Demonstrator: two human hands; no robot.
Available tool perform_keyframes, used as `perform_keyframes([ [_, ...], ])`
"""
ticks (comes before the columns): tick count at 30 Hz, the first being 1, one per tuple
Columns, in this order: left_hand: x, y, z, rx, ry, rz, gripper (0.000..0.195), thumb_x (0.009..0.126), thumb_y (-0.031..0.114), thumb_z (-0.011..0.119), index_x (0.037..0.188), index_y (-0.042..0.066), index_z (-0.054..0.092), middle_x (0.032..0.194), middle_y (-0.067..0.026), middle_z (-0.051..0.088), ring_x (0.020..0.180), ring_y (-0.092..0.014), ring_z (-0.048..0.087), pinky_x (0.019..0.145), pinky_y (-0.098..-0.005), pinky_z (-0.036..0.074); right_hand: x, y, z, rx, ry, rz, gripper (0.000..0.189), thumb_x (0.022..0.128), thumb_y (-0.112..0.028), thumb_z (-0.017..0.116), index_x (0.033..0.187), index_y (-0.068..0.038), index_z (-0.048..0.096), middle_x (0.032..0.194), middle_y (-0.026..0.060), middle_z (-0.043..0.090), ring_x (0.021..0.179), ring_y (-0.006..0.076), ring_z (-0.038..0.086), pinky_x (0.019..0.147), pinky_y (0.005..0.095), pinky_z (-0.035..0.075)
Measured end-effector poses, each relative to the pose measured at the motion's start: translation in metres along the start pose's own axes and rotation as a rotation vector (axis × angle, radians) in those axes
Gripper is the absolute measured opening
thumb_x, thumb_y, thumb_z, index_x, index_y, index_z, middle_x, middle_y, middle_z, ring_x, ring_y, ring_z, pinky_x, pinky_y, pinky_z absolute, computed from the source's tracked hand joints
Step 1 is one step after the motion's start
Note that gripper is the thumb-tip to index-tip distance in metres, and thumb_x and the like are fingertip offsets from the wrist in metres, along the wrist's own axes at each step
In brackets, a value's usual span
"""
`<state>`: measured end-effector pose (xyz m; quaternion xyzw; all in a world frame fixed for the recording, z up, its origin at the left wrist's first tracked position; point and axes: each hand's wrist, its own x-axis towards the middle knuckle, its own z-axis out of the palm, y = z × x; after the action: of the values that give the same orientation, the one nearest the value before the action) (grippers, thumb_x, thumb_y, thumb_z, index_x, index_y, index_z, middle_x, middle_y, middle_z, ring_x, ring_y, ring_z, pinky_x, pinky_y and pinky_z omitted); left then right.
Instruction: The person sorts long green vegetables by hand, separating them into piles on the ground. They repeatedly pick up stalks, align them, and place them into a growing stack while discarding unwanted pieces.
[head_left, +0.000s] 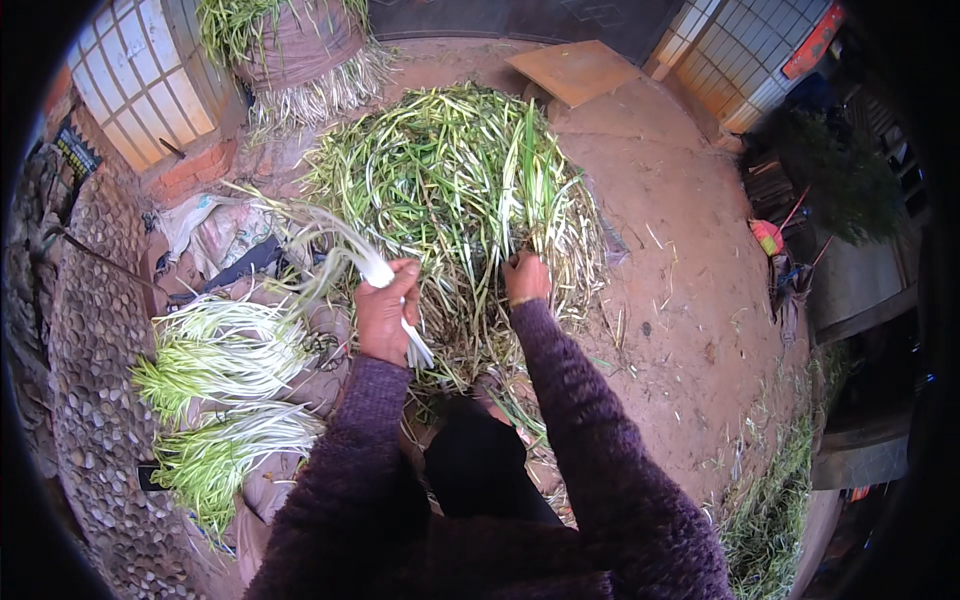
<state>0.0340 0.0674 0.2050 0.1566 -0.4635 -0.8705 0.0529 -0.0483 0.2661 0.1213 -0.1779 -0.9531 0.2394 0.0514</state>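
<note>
My left hand is closed around a small bunch of white stalks. Their pale leafy ends trail up and left, blurred. In front of me lies a large heap of long green-and-white leafy stalks, tangled and partly dry at its near side. At the heap's near right edge, my right hand has its fingers curled in against the stalks. Its fingertips are hidden, so whether it grips one is unclear. To my left, two neat bundles of stalks, an upper one and a lower one, lie on brownish cloth.
A wrapped bale of similar stalks stands at the back left. Behind the heap is a low wooden board. Crumpled sacks lie beside a pebbled strip. Loose greens are strewn at the lower right.
</note>
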Motion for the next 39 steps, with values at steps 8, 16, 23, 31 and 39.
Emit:
perform_keyframes([
  [8,0.012,-0.053,0.02,0.207,-0.069,-0.081,0.016,0.066,-0.005,0.066,0.079,-0.002,0.06,0.066,-0.0061,0.059,0.054,-0.011,0.053,0.048,-0.0208,0.039,-0.102,-0.002,-0.028,0.433,-0.009,-0.435,0.014,0.068,-0.011,0.068,0.077,-0.006,0.058,0.07,0.0106,0.062,0.057,0.0246,0.06,0.052,0.032,0.047],
  [16,-0.001,-0.044,0.011,0.224,-0.065,-0.234,0.011,0.069,0.002,0.065,0.077,-0.001,0.058,0.058,-0.0042,0.055,0.033,-0.007,0.038,0.03,-0.0216,0.024,-0.097,-0.009,-0.035,1.249,-0.67,-0.015,0.012,0.077,-0.006,0.063,0.082,0.004,0.059,0.076,0.002,0.061,0.065,0.0057,0.052,0.058,0.0183,0.042],
  [23,-0.005,-0.044,0.006,0.138,-0.084,-0.231,0.013,0.071,0.001,0.063,0.081,-0.003,0.055,0.061,-0.0062,0.056,0.033,-0.008,0.04,0.03,-0.0218,0.026,-0.1,-0.011,-0.028,1.364,-0.566,0.022,0.008,0.077,-0.01,0.064,0.076,-0.003,0.061,0.067,-0.0016,0.058,0.048,0.0014,0.043,0.043,0.0163,0.032],
  [31,-0.009,-0.039,0.018,0.038,-0.103,-0.208,0.013,0.071,0.001,0.063,0.08,-0.002,0.055,0.065,-0.0071,0.056,0.035,-0.008,0.04,0.03,-0.0213,0.029,-0.117,0.003,-0.036,1.704,-0.544,0.235,0.009,0.081,-0.011,0.058,0.078,-0.002,0.058,0.063,0.0002,0.056,0.044,0.005,0.044,0.038,0.0178,0.033],
  [39,0.004,-0.006,0.001,0.069,0.066,0.034,0.015,0.072,0.002,0.064,0.084,-0.002,0.056,0.068,-0.0053,0.056,0.035,-0.007,0.039,0.03,-0.0203,0.028,-0.18,0.197,-0.006,-0.034,-0.267,-0.355,0.023,0.078,-0.022,0.057,0.067,-0.002,0.051,0.069,0.0193,0.056,0.063,0.0373,0.055,0.053,0.0417,0.042],
])
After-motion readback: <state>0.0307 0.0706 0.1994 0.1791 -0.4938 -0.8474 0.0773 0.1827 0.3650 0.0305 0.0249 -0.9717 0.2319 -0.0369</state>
